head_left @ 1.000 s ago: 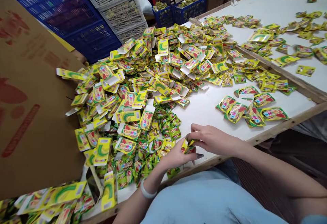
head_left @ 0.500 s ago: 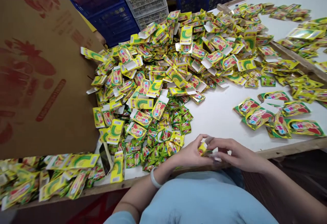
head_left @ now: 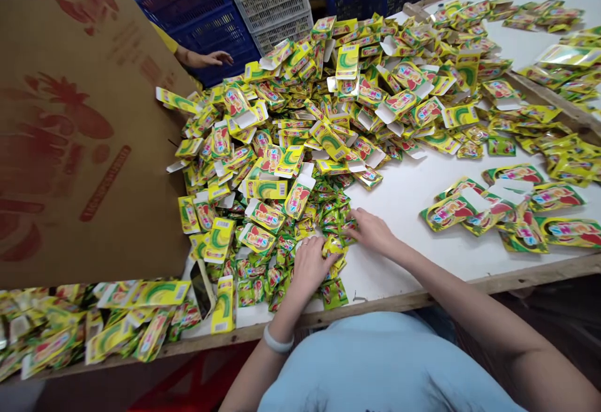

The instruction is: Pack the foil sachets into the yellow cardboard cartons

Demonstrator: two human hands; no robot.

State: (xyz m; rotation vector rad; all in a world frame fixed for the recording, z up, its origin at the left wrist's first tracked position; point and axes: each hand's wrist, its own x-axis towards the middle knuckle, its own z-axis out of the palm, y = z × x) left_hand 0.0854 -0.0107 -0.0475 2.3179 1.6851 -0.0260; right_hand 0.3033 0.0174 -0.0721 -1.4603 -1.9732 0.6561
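My left hand [head_left: 312, 265] rests on the near edge of a heap of small green candy packets [head_left: 284, 252], its thumb held apart from the fingers. A yellow candy packet [head_left: 332, 246] lies between my two hands. On the right side of these packets, my right hand [head_left: 373, 231] touches them with its fingertips, thumb and fingers apart. Beyond the packets rises a big pile of flat yellow-green candy boxes [head_left: 265, 216], several with white flaps open. To the right, several filled boxes [head_left: 448, 210] lie together on the white table [head_left: 392, 196].
A large cardboard carton [head_left: 98, 168] stands on the left. A phone [head_left: 203, 288] leans near the table's wooden front edge [head_left: 408, 302]. Blue crates [head_left: 216, 30] and white crates [head_left: 272, 5] are stacked behind. Another person's hand [head_left: 213, 59] shows beside the carton.
My hands have left the front edge, where they held a small box, and moved to the packets. One more box lies on the right-hand group. Another person's hand has come out past the carton.
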